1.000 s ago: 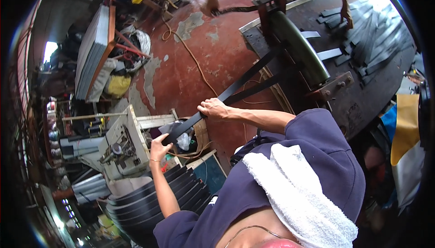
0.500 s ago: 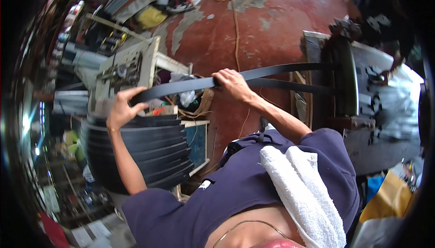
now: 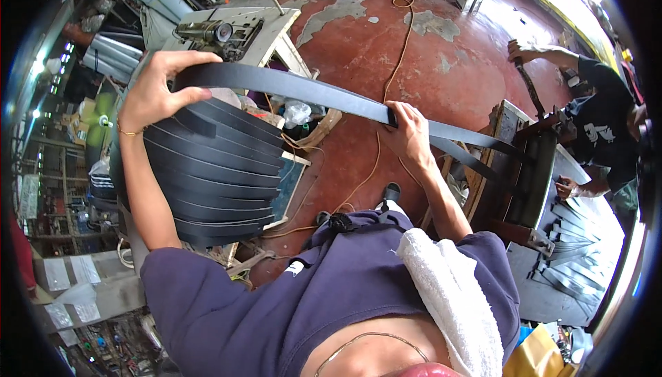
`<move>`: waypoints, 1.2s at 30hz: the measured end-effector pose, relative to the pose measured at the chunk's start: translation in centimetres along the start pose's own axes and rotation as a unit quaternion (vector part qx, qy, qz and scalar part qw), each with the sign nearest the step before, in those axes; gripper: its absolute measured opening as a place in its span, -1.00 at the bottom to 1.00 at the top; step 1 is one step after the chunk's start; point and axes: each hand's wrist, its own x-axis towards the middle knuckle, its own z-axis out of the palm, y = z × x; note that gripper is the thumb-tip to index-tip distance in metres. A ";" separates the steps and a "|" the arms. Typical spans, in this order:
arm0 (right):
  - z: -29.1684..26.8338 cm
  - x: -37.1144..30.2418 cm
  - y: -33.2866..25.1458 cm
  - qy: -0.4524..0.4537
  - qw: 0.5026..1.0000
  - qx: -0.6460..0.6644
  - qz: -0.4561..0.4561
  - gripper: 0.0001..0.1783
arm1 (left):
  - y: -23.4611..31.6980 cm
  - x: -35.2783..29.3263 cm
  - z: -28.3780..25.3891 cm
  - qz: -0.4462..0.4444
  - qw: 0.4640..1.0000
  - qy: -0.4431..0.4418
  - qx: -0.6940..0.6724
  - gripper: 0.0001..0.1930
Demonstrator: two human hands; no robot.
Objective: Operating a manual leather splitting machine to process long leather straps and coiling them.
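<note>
A long, flat black strap (image 3: 296, 87), perhaps leather or rubber, stretches between my hands. Its left end curls inside my left hand (image 3: 153, 94), fingers over the top and thumb beneath. My right hand (image 3: 409, 134) is closed round the strap farther along. Beyond that hand, two black lengths run into a roller machine (image 3: 547, 177) on the right. Below my left hand, several similar black straps (image 3: 214, 184) hang draped side by side in a broad, overlapping stack.
A sewing machine (image 3: 207, 31) stands on a pale table (image 3: 279, 22) at the far left. An orange cord (image 3: 400, 60) crosses the red floor (image 3: 352, 67). At right, a co-worker (image 3: 600, 122) has one hand on a long handle (image 3: 529, 87) and another near a metal-topped table (image 3: 576, 267).
The whole view has swung. My hands are farther apart, with a longer stretch of strap between them. The co-worker and the long handle show more clearly.
</note>
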 end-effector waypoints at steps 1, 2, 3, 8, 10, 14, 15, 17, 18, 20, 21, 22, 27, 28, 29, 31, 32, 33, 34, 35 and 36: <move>-0.5 0.2 -0.3 -0.001 1.000 -0.005 0.007 -0.53 | 0.2 -0.5 -0.6 -0.010 1.000 0.001 0.015 -0.56; -0.8 0.2 -0.5 -0.001 1.000 -0.010 0.015 -0.53 | 0.8 -0.9 -1.1 -0.021 1.000 0.002 0.011 -0.55; -0.9 0.2 -0.6 0.002 1.000 -0.004 0.016 -0.56 | 1.0 -1.3 -1.5 -0.029 1.000 0.010 0.004 -0.55; -1.0 -1.1 0.9 -0.016 0.999 -0.001 0.046 -0.59 | 0.0 -1.9 -3.9 -0.041 0.999 0.004 -0.004 -0.51; -0.5 -1.7 1.8 -0.026 0.998 0.016 0.049 -0.61 | 0.3 -2.9 -5.6 -0.091 0.995 -0.001 -0.038 -0.49; -1.2 -1.9 1.5 -0.016 0.996 0.057 0.065 -0.76 | 1.9 -4.1 -9.2 -0.082 0.996 -0.037 0.021 -0.41; -1.9 -1.4 0.5 -0.058 0.991 0.065 0.105 -0.77 | 2.1 -4.7 -10.2 -0.074 0.996 -0.034 0.036 -0.44; -3.1 -0.4 -0.7 -0.070 0.989 0.066 0.110 -0.77 | 5.0 -4.3 -11.5 -0.092 0.991 -0.035 0.093 -0.54; -3.6 0.0 -1.1 -0.066 0.991 0.059 0.101 -0.76 | 6.4 -3.4 -11.9 -0.119 0.983 -0.041 0.136 -0.62; -3.8 0.9 -1.7 -0.103 0.986 0.024 0.128 -0.75 | 6.0 -4.4 -13.3 -0.068 0.994 -0.056 0.063 -0.52; -4.0 1.3 -1.9 -0.100 0.988 0.033 0.116 -0.75 | 5.8 -4.5 -13.4 -0.060 0.994 -0.055 0.069 -0.53; -4.1 1.5 -1.7 -0.095 0.989 0.039 0.108 -0.76 | 5.3 -4.4 -13.5 -0.048 0.995 -0.056 0.074 -0.53; -4.4 2.2 -2.4 -0.110 0.990 0.043 0.079 -0.80 | 3.3 -6.2 -14.6 -0.090 0.994 -0.036 0.043 -0.50; -4.4 2.4 -3.0 -0.121 0.989 0.059 0.067 -0.81 | 2.9 -7.3 -15.0 -0.099 0.995 -0.017 0.019 -0.49; -4.3 2.6 -3.8 -0.132 0.987 0.076 0.056 -0.81 | 2.6 -8.1 -15.5 -0.107 0.994 0.003 -0.003 -0.48; -4.4 3.1 -5.9 -0.159 0.976 0.130 0.068 -0.80 | 0.9 -9.1 -17.1 -0.050 0.998 -0.026 -0.001 -0.47; -4.2 3.3 -6.9 -0.175 0.967 0.162 0.089 -0.80 | 1.0 -9.4 -17.3 0.015 0.998 -0.063 0.000 -0.46; -3.6 3.4 -7.9 -0.193 0.962 0.170 0.090 -0.79 | 1.7 -10.5 -17.8 -0.079 0.996 -0.024 0.025 -0.51; -2.4 3.6 -8.4 -0.219 0.951 0.216 0.042 -0.77 | 2.1 -11.2 -18.6 -0.084 0.996 -0.017 0.027 -0.51; -1.8 3.5 -9.4 -0.248 0.934 0.250 0.052 -0.75 | 2.4 -12.0 -19.5 -0.187 0.970 -0.003 0.155 -0.54; -1.1 3.6 -10.9 -0.277 0.916 0.284 0.061 -0.72 | 2.4 -13.0 -20.3 -0.286 0.917 0.011 0.277 -0.57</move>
